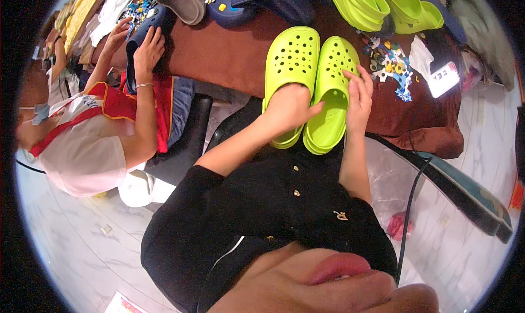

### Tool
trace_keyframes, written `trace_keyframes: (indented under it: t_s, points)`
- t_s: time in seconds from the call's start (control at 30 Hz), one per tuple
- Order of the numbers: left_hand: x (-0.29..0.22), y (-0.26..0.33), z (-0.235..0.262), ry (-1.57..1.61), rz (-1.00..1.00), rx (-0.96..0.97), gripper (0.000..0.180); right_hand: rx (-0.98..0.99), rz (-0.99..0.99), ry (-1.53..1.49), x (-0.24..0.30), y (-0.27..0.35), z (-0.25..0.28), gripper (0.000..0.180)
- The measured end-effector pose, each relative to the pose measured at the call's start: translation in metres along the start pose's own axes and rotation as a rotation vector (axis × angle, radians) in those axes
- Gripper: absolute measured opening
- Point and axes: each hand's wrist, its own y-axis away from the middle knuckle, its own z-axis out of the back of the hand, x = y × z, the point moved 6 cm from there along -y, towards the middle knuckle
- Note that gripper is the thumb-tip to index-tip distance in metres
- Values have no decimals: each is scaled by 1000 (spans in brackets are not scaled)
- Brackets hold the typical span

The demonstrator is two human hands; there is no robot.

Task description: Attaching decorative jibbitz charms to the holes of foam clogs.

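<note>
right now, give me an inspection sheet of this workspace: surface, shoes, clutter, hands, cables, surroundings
Surface: brown cloth-covered table, cloth draping over its edge
Job's things: left lime-green perforated clog and right lime-green perforated clog, side by side, toes pointing away
Clutter: small multicoloured charms, crumpled white tissue and white rectangular phone-like item, right of the clogs; more lime-green clogs beyond
Hands: left hand inside the left clog, fingers mostly hidden; right hand open, touching the right clog
Cables: thin black cable hanging at right
Surroundings: co-worker in red apron, hands on a navy clog; pale marbled floor
</note>
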Motion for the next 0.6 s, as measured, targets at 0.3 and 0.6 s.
trace_keyframes:
  t_s: [0.3,0.6]
  points:
    - [2,-50,-3,129,-17,37,51,-175,-66,-197,-31,-39,17,20]
    - [-4,-29,0,-109,-151,-31,58,-309,-112,241,-52,-33,96,17]
